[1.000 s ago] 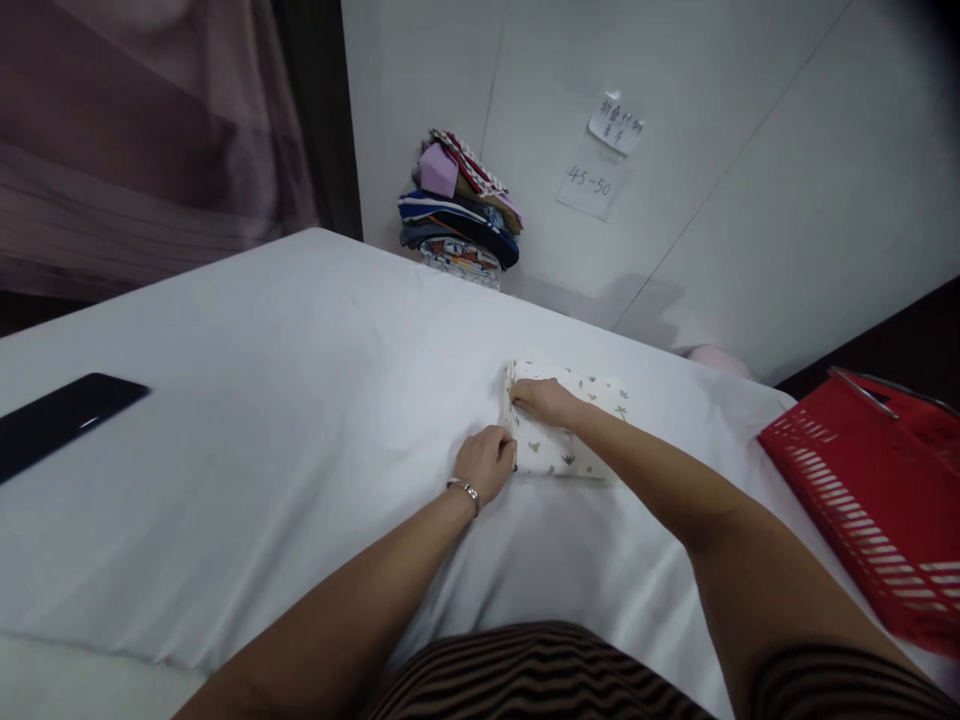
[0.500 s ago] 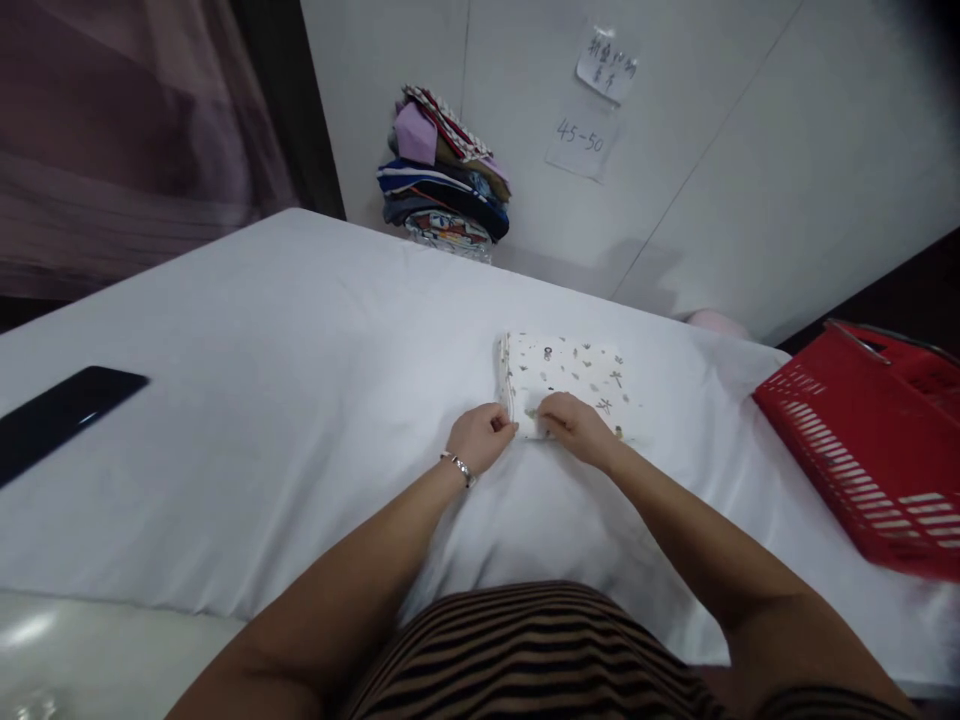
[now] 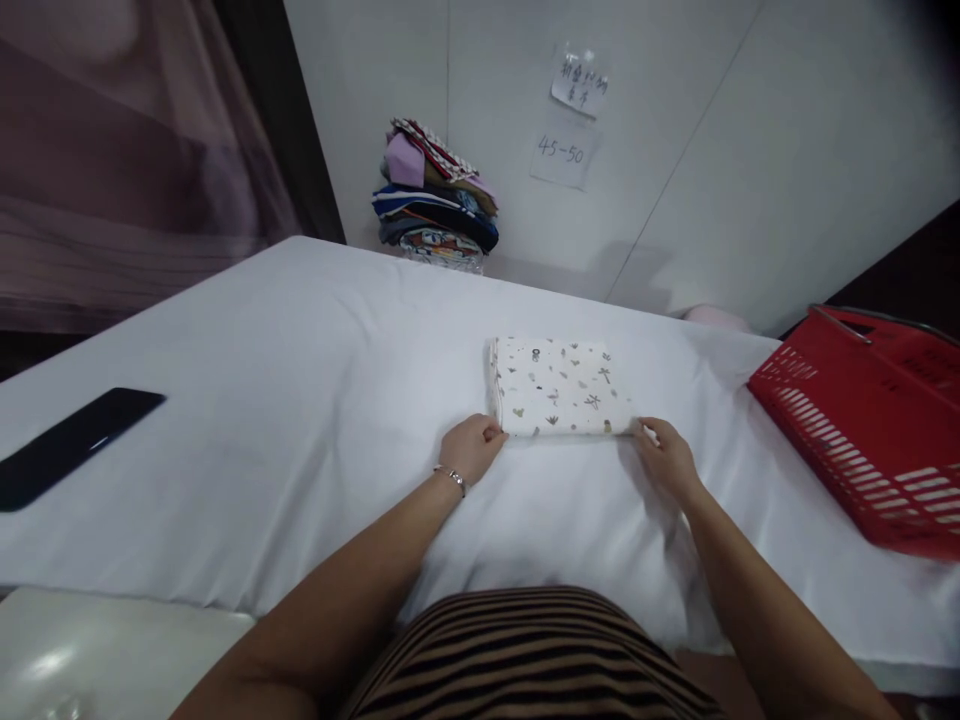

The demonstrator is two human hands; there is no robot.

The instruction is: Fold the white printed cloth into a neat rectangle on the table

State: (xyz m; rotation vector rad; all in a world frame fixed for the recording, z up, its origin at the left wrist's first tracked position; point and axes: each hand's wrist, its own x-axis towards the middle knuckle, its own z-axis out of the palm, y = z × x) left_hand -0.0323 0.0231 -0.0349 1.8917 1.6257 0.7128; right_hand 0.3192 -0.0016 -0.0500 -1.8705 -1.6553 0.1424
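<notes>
A small folded white cloth (image 3: 559,386) with little printed figures lies flat on the white sheet of the table (image 3: 300,400). My left hand (image 3: 471,448), with a bracelet on the wrist, pinches the cloth's near left corner with curled fingers. My right hand (image 3: 666,456) pinches the near right corner. Both hands rest on the sheet along the cloth's near edge.
A red plastic basket (image 3: 862,420) sits at the right edge of the table. A black phone (image 3: 71,445) lies at the far left. A stack of folded coloured clothes (image 3: 435,200) stands against the white wall, below two paper notes (image 3: 562,155).
My right hand slid from the cloth's left edge along the near edge to its right corner. My left hand stayed at the left corner. The cloth now lies flatter and fully uncovered.
</notes>
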